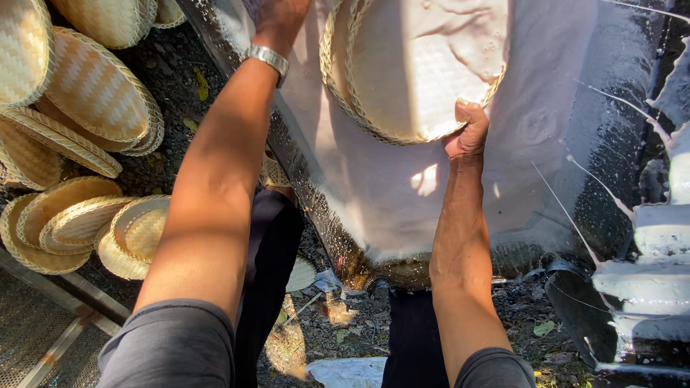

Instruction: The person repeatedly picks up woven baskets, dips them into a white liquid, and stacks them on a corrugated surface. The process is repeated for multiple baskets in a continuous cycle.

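From the head view, looking straight down, a round woven tray [413,68] is seen held over a wide metal basin [575,144] filled with a pale, milky liquid [374,194], and the tray itself is coated in the same pale liquid across its face. The tray is gripped at its near rim by the right hand [468,133]: the fingers are curled shut around the woven edge, with the thumb pressed on top, so the tray lies up and to the left of that fist, farther from the body, and tips down toward it. The left hand [277,18] is stretched out well to the left of the tray, at the top edge of the picture; a metal wristwatch [267,57] is shown on the wrist, but the fingers are cut off by the frame, so whether they are spread, closed or touching anything cannot be told. The tray's left rim is seen near that hand, with a gap of pale liquid between them. So the right hand is clearly the one in contact, and the left is merely close. Being round, the tray has no long axis to speak of. Off to the left, on dark ground, many dry woven trays [86,100] are stacked and overlapped. On the right, white splashes [647,237] are streaked over dark surfaces beside the basin.
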